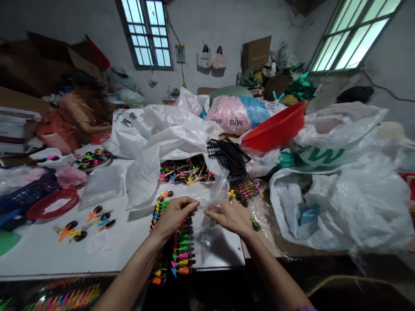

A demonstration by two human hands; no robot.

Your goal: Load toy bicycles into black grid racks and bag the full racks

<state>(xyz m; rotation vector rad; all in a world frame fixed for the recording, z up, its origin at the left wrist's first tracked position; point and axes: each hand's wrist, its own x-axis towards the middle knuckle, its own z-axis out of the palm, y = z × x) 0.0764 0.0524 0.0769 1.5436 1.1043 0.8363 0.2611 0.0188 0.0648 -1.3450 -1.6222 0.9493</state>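
Over the front of the white table, my left hand [177, 214] has its thumb and fingers pinched together at the edge of a thin clear plastic bag [221, 188]. Opposite it, my right hand [228, 217] presses its fingers on the same film, palm turned inward. Below and beside my left hand lie rows of small colourful toy bikes [184, 249] with black wheels, partly covered by my wrist. Just beyond both hands, an open white sack [142, 179] holds a heap of similar toys [186, 169].
Black plastic grids [228, 156] are stacked behind my right hand, near a tilted red basin [275, 127]. Large white plastic bags [366, 203] crowd the right side. Several loose toy bikes [69, 231] and a red tray [53, 205] lie left. A co-worker [81, 108] sits at far left.
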